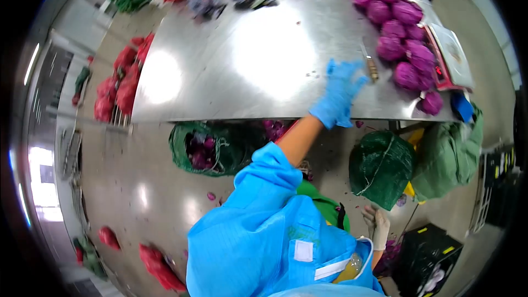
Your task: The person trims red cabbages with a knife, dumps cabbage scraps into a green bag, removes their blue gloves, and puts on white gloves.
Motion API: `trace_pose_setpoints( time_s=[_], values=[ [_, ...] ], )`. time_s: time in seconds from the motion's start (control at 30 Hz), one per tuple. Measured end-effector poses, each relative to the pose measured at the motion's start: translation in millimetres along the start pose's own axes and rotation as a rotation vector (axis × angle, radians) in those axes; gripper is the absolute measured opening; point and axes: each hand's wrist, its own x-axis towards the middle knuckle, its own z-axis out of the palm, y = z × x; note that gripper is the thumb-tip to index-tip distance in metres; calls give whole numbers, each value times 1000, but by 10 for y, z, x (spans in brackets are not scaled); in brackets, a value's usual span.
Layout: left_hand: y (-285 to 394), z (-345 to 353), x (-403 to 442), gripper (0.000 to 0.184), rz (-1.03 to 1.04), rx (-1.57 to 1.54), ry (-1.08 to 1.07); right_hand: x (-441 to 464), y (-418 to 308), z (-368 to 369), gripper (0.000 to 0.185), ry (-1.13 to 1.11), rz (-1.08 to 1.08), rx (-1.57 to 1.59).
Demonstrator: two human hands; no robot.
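A: Knife (372, 70) loc?
B: On metal surface (198, 88), just L of purple cabbages (391, 28).
A: Hands?
B: L hand (341, 93), gloved, farther L of cabbages, fingers spread, nothing held AFAICT. R hand (377, 228), gloved, well short of cabbages, fingers loosely apart, no grip seen.
A: Handling?
B: Prob. light, stiff, sharp; may slip in glove. Best hold: mid-handle.

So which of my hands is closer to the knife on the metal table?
Left. Your left hand is over the metal table, just beside the knife; your right hand is much farther away, low and off the table.
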Motion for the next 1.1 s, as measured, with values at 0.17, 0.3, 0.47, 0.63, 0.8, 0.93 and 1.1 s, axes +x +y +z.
trace_pose_setpoints(
  time_s=[0.17,0.3,0.47,0.63,0.8,0.93,1.1],
  values=[
    [440,636,-957,44,-617,-369,-168,891,-570,914,57,-83,-282,30],
    [448,621,-1309,43,-752,-733,-6,1454,-837,1497,35,-67,-423,-177],
    [557,603,-1326,45,-595,-742,45,2026,-770,1427,31,80,-640,-628],
    [774,1135,-1290,48,-474,-515,-27,2164,-1347,1479,32,135,-477,4],
    [1036,1237,-1429,45,-335,-241,30,2544,-1686,1850,31,-65,-487,-43],
    [1600,1195,-2066,43,-253,56,158,3022,-1825,2440,33,-41,-686,-328],
    [1933,458,-3326,27,-390,346,981,4320,-2156,2174,36,-208,-769,-767]
  ],
)
